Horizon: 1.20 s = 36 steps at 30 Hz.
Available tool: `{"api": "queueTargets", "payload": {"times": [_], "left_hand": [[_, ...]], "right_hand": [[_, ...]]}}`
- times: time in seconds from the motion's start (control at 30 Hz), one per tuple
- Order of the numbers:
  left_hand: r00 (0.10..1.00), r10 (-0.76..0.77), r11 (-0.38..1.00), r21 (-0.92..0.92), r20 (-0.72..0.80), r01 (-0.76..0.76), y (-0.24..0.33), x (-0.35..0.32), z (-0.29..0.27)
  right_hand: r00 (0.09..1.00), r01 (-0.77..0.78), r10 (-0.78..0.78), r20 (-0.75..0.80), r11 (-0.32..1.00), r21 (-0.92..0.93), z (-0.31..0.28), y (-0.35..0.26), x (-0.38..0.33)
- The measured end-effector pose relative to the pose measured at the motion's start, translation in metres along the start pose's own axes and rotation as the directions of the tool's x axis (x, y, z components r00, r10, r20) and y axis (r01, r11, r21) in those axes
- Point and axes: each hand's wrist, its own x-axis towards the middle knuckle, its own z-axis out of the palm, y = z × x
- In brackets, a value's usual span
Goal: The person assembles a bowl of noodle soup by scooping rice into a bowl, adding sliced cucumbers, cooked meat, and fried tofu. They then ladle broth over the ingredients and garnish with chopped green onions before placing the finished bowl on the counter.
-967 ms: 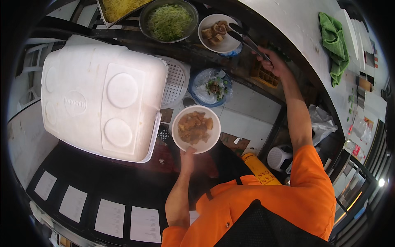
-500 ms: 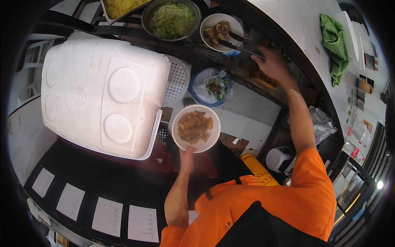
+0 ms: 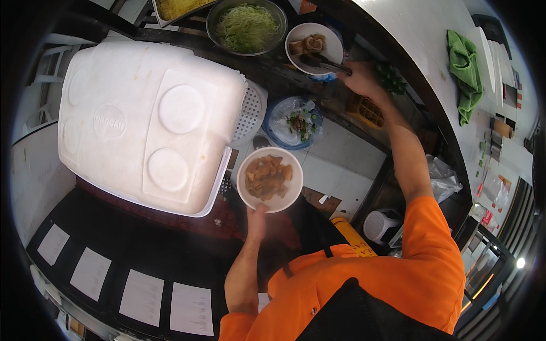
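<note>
My left hand (image 3: 257,220) holds a white bowl (image 3: 286,199) of brown fried pieces from underneath, at the middle of the view. My right hand (image 3: 359,78) reaches far forward and grips dark metal tongs (image 3: 321,61). The tong tips rest in a white plate (image 3: 335,48) that carries a few brown fried pieces at the top of the view. A round metal bowl of shredded green vegetable (image 3: 247,25) stands just left of that plate.
A large white foam cooler lid (image 3: 149,116) fills the left side. A blue bowl lined with plastic holding herbs (image 3: 296,120) sits between bowl and plate. A green cloth (image 3: 467,71) lies on the counter at right. White paper sheets (image 3: 142,295) hang along the lower left.
My right hand has drawn the tongs leftward and nearer, onto the plate of fried pieces. The bowl in my left hand has stayed about where it was.
</note>
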Motion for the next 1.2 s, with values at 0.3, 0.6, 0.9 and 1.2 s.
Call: {"api": "queueTargets", "payload": {"times": [0.3, 0.6, 0.9, 1.2], "left_hand": [[1.000, 0.014, 1.000, -0.009, 0.022, -0.014, 0.002, 0.000, -0.005], [1.000, 0.017, 1.000, 0.018, -0.014, -0.016, -0.001, -0.002, -0.004], [1.000, 0.006, 0.999, 0.034, -0.016, -0.006, -0.001, -0.002, 0.000], [0.999, -0.008, 1.000, 0.026, 0.033, 0.007, -0.001, 0.003, 0.001]], "right_hand": [[0.870, -0.450, -0.038, 0.492, 0.347, 0.823, -0.001, 0.073, -0.019], [0.834, -0.548, -0.176, 0.523, -0.146, 0.824, 0.024, 0.098, -0.040], [0.989, -0.107, 0.040, 0.141, 0.853, 0.511, 0.019, 0.060, -0.025], [0.998, 0.001, -0.025, 0.061, 0.934, 0.357, 0.011, 0.042, -0.017]]}}
